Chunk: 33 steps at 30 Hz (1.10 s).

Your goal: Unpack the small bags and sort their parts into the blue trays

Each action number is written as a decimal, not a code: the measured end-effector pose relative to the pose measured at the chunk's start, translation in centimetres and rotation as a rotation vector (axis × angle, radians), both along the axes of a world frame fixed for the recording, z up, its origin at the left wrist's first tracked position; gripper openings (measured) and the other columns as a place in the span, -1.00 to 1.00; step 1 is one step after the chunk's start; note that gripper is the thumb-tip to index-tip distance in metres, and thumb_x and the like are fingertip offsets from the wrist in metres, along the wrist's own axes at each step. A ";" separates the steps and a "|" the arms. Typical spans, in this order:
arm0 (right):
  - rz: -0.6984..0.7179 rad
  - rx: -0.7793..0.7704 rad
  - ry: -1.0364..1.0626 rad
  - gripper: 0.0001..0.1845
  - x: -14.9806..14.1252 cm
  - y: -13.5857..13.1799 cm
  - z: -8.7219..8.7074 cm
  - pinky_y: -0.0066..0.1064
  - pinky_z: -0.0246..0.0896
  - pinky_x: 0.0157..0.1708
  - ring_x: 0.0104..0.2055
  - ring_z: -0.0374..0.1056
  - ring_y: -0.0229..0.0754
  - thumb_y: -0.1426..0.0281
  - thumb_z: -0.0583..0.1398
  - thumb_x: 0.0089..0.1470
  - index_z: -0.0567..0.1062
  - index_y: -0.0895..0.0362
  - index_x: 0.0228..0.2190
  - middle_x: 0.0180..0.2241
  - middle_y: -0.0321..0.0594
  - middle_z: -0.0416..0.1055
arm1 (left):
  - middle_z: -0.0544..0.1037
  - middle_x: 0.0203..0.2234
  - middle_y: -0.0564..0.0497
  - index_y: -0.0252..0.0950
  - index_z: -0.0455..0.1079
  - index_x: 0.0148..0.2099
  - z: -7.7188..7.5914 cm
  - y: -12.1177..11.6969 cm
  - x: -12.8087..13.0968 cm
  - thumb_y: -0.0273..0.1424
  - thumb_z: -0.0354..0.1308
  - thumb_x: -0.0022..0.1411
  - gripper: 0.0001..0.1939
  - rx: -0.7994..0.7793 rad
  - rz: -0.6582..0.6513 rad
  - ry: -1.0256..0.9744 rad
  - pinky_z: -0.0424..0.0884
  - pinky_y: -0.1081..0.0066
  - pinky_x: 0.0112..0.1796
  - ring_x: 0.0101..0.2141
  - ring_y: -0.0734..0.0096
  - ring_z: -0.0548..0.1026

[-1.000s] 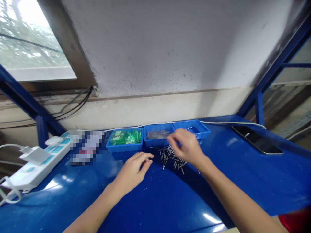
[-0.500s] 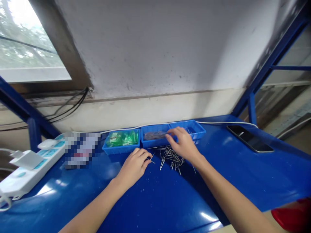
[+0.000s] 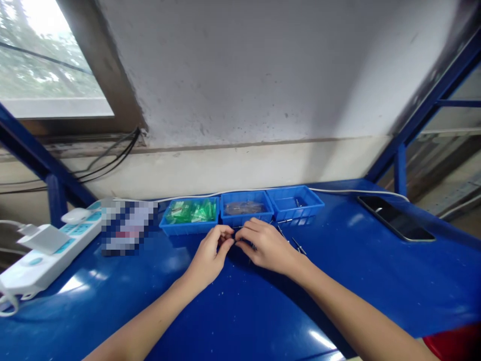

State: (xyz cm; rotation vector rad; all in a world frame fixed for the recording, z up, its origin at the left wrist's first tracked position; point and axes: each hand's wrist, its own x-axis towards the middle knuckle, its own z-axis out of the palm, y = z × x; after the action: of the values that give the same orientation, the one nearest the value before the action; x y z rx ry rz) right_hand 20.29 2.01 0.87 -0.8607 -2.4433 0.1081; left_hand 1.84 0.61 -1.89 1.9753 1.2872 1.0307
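My left hand point(image 3: 212, 253) is closed in a pinch, its thumb and fingertips meeting near the middle of the table. Between them is a thin metal pin point(image 3: 237, 228), mostly hidden. My right hand point(image 3: 268, 245) meets it from the right, fingers pinched together at the same spot; what it holds is too small to make out. Behind and beneath my right hand lie loose thin metal pins point(image 3: 298, 245), most of the pile covered by the hand. Just beyond stands a blue bin point(image 3: 246, 219) with brownish, translucent contents.
Left of it is a blue bin point(image 3: 188, 229) of green packets; on the right, a blue bin point(image 3: 300, 206) with a few small metal pieces. A phone point(image 3: 396, 218) lies at right. A white power strip point(image 3: 33, 271) and a blurred-out packet point(image 3: 130, 228) are at left.
My right hand has come down and left from the middle bin to meet my left fingertips. It now covers most of the pin pile. My left hand has stayed nearly in place.
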 end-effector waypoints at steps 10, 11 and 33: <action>-0.026 0.007 -0.037 -0.86 0.0 0.1 0.2 -0.40 0.14 -0.32 -0.35 0.25 -0.21 0.45 0.05 0.16 0.40 0.15 -0.37 -0.42 -0.19 0.38 | 0.45 -0.37 0.02 -0.27 0.21 -0.14 0.0 -0.2 0.2 -0.34 -0.10 0.30 -0.84 -0.033 -0.031 -0.064 0.35 0.38 -0.23 -0.32 0.41 0.45; -0.038 0.001 -0.034 -0.86 -0.1 0.1 0.2 -0.40 0.14 -0.33 -0.35 0.25 -0.21 0.45 0.05 0.16 0.40 0.15 -0.37 -0.42 -0.19 0.38 | 0.45 -0.37 0.02 -0.27 0.22 -0.13 0.1 -0.3 0.2 -0.33 -0.09 0.29 -0.84 -0.025 -0.010 -0.051 0.35 0.39 -0.24 -0.33 0.41 0.45; -0.350 0.104 0.091 -0.72 1.8 1.4 0.9 -0.43 0.04 -0.45 -0.49 0.29 -0.24 0.34 -0.03 0.22 0.38 0.17 -0.42 -0.51 -0.18 0.41 | 0.50 -0.52 0.02 -0.28 0.32 -0.09 0.9 -0.1 0.3 -0.20 -0.20 0.33 -0.64 -0.035 0.133 0.365 0.31 0.42 -0.42 -0.48 0.33 0.49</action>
State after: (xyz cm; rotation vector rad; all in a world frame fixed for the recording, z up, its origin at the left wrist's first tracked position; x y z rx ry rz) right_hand 22.14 3.42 1.79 -1.1920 -2.1579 -0.1054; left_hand 2.14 0.55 -1.02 2.1413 1.6356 0.7194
